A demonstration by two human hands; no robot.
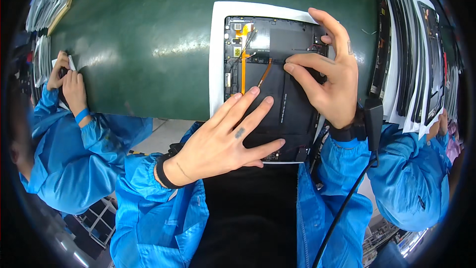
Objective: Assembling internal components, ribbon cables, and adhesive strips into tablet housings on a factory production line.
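Observation:
An opened tablet housing (297, 114), black with its inner parts showing, lies on a white sheet (217, 54) in front of me. My left hand (225, 134) rests flat across its lower left part, fingers spread. The fingertips lie close to an orange-brown ribbon cable (266, 73). Over the upper right of the housing is my right hand (329, 74), thumb and index finger pinched together just right of that cable's upper end. Whatever the pinch holds is too small to make out. A longer orange flex cable (243, 74) runs down the housing's left side.
The green table (148, 34) spreads around the sheet. At the right stands a row of black tablet housings with white sheets between them (409, 59). Stacked sheets (52, 0) are at the far left. Co-workers in blue sit on both sides; a co-worker's hands (72, 82) show at left.

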